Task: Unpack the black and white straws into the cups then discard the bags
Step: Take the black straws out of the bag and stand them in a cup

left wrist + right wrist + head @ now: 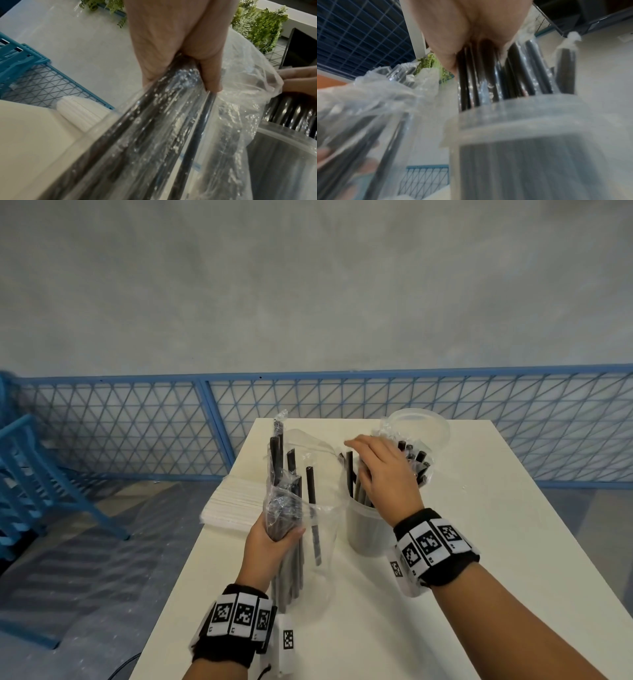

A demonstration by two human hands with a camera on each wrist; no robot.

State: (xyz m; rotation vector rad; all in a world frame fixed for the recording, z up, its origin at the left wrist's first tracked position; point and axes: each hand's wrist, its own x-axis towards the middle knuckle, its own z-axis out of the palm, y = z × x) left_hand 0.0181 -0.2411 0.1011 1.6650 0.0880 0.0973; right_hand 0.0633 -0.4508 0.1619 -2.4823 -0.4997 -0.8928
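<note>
Left hand [274, 537] gripped clear plastic bag [310, 508] of remaining black straws, upright; right hand [383, 470] curled round wrapped black straws [416, 462] in translucent plastic cup [364, 534] — transfer judged partway; white straws [229, 499] untouched, bags undiscarded

Two hands are in view, the left hand [274, 537] and the right hand [383, 470]. Two clear plastic cups stand on the one white table [479, 542]: a near cup [363, 529] and a far cup [424, 428] behind it. One clear bag of black straws [291, 508] stands at the left, and one pack of white straws [233, 501] lies at the table's left edge. The black straws in the near cup and in the bag overlap too much to count.
</note>
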